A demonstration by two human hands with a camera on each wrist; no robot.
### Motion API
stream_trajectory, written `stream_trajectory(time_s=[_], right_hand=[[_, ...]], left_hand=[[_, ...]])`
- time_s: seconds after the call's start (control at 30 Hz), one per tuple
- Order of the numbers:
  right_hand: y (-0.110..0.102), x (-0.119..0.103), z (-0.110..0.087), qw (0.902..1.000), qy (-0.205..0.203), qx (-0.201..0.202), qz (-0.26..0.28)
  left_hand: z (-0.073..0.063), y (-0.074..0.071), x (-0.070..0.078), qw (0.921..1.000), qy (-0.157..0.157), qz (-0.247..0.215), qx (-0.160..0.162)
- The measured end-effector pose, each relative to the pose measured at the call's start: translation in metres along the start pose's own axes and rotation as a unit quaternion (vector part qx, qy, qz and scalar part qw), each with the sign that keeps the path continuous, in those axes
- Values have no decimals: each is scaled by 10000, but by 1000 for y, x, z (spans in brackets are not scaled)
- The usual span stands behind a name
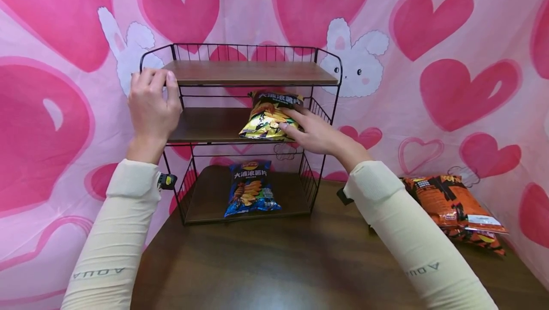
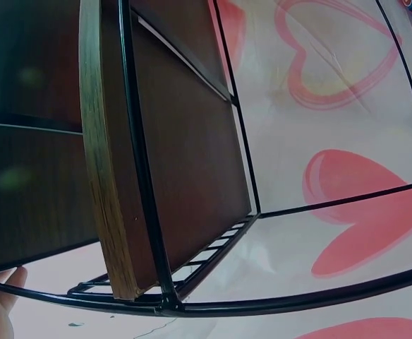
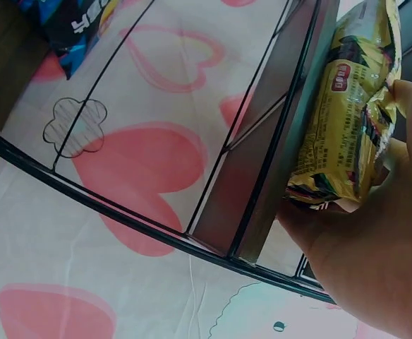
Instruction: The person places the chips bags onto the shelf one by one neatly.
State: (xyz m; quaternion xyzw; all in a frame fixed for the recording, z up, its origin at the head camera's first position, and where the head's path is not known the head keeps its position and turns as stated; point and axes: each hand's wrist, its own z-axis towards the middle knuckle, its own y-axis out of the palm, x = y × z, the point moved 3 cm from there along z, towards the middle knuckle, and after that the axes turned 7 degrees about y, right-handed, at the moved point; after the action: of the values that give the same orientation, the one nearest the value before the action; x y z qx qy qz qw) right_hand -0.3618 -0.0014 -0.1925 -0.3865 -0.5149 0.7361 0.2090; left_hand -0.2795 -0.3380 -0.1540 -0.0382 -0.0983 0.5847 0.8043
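Danger of a drop for the yellow bag (image 1: 262, 118), sitting on the middle shelf (image 1: 210, 124) at three o'clock of its centre, bottom edge lying close to the front lip. Pressing on it from three o'clock with the right hand (image 1: 316, 132), fingers nearly straight and spreading away from the thumb. Letting go too soon: perhaps sending such slick, puffed packaging over the lip and probably onto the blue bag (image 1: 250, 191), between six and seven o'clock on the bottom shelf (image 1: 289, 195). Pushing too hard: possibly crushing the contents. Gripping the rack (image 1: 257, 81) toward its ten o'clock corner with the left hand (image 1: 154, 105), fingers curling round the frame; pulling there, perhaps tipping everything forward.

Hiding behind the right hand: the yellow bag's three o'clock edge. Leaving unclear: any contact between its back and the shelf, and the lie of the remaining fingertips. Covering the gripped stretch of frame with the left hand; showing only a sliver of that hand at eight o'clock in the left wrist view. Overlapping at four o'clock on the bench (image 1: 274, 262): orange bags (image 1: 454, 202), partly blocked by the sleeve (image 1: 390, 210), hard to count.
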Motion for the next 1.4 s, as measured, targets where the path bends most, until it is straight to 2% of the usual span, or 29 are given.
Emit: stream_trajectory(time_s=[0.63,1.1,1.4], right_hand=[[18,-27,22,9994,-326,-1,100],[43,-86,55,9974,-712,112,-27],[56,-102,66,9984,-489,135,235]], left_hand=[[-1,-3,-2,9998,156,96,-24],[-1,1,-1,10000,22,-55,59],[0,-2,-2,10000,12,15,-9]])
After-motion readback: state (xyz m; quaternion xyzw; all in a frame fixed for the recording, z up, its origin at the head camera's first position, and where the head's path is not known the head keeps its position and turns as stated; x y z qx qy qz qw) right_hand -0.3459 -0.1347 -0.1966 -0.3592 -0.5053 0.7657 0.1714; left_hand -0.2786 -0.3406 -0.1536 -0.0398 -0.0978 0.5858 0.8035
